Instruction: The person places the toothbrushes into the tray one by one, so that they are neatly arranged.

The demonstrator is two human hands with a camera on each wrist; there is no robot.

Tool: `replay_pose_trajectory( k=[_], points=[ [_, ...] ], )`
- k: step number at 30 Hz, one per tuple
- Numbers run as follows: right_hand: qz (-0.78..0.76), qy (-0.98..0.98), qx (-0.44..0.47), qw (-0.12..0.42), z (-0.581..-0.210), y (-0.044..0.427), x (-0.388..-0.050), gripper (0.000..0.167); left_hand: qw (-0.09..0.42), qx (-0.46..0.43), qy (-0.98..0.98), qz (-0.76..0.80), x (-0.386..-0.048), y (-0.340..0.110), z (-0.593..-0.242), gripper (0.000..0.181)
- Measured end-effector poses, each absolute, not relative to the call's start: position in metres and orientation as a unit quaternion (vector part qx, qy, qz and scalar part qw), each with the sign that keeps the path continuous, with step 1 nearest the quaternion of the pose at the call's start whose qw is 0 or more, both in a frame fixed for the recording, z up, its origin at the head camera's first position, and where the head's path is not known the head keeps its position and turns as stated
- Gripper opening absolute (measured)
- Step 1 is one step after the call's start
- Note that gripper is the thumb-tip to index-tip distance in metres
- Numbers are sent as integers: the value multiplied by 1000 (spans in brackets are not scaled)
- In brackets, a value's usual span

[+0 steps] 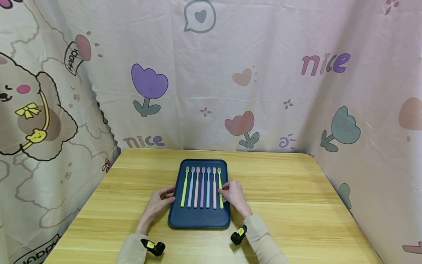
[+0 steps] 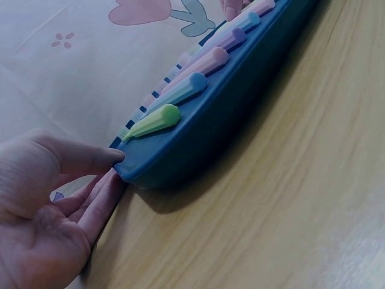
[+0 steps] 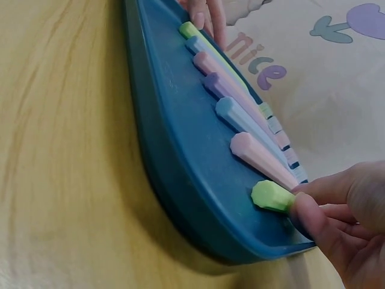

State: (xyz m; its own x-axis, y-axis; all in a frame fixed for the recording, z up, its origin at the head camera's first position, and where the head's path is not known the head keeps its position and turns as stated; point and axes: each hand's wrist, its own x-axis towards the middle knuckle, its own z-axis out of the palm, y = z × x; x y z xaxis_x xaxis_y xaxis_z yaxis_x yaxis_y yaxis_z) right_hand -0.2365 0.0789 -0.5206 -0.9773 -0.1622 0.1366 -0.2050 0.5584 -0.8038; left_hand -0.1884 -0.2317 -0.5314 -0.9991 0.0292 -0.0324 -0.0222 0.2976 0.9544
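A dark blue tray (image 1: 199, 220) lies on the table with several toothbrushes in an upright row, bristle heads toward the far end. From left to right they run green, blue, pink, purple, blue, pink, green. My left hand (image 1: 159, 201) grips the tray's left edge; in the left wrist view its thumb (image 2: 99, 158) lies at the rim with the fingers against the outer side. My right hand (image 1: 234, 196) pinches the rightmost green toothbrush (image 3: 271, 195) between thumb and index finger. Beside that brush lies a pink toothbrush (image 3: 258, 153). The right fingertips hide part of the green handle.
The wooden table (image 1: 280, 205) extends around the tray on all sides. A printed curtain (image 1: 211, 73) hangs behind the table and along both sides. Small black cameras (image 1: 157, 248) are strapped to both sleeved wrists.
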Motion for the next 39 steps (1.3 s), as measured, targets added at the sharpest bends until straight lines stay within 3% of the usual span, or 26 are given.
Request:
replay_pose_trajectory(
  k=[39],
  points=[
    [456, -884, 101, 16, -522, 79, -237, 10, 27, -2, 807, 590, -187, -231, -530, 50]
  ],
)
